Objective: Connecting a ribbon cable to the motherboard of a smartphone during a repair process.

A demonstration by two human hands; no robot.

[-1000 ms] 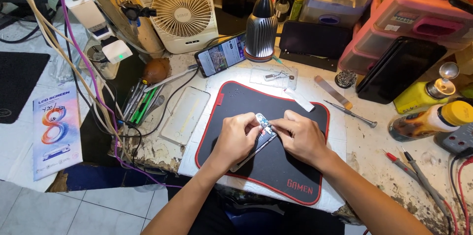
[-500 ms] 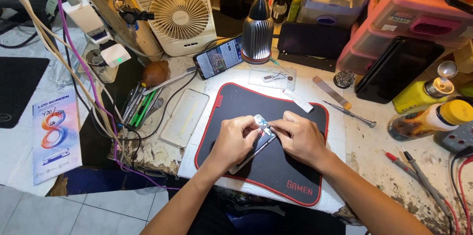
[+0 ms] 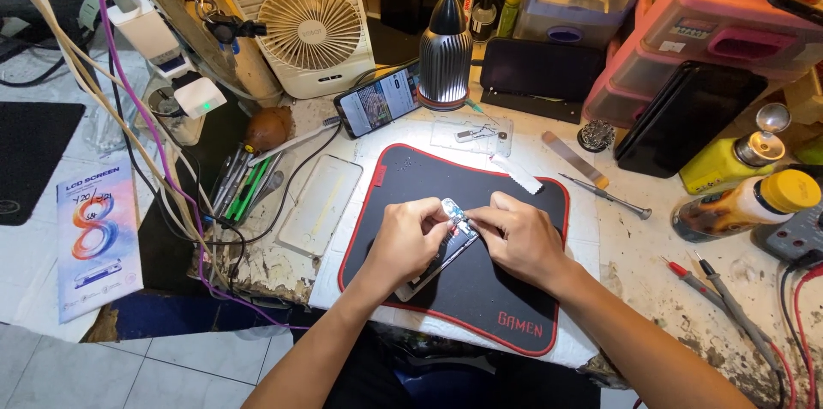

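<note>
Hands [image 3: 467, 237] over phone [image 3: 437, 259] on mat [image 3: 506, 306], lamp [image 3: 445, 57] behind, fan [image 3: 313, 23] behind-left, bottles [image 3: 741, 203] right.

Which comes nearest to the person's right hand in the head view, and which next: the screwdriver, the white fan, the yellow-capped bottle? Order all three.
From the right hand:
1. Screwdriver, just beyond the mat's right edge.
2. Yellow-capped bottle, far right of the bench.
3. White fan, back left, across the bench.
</note>
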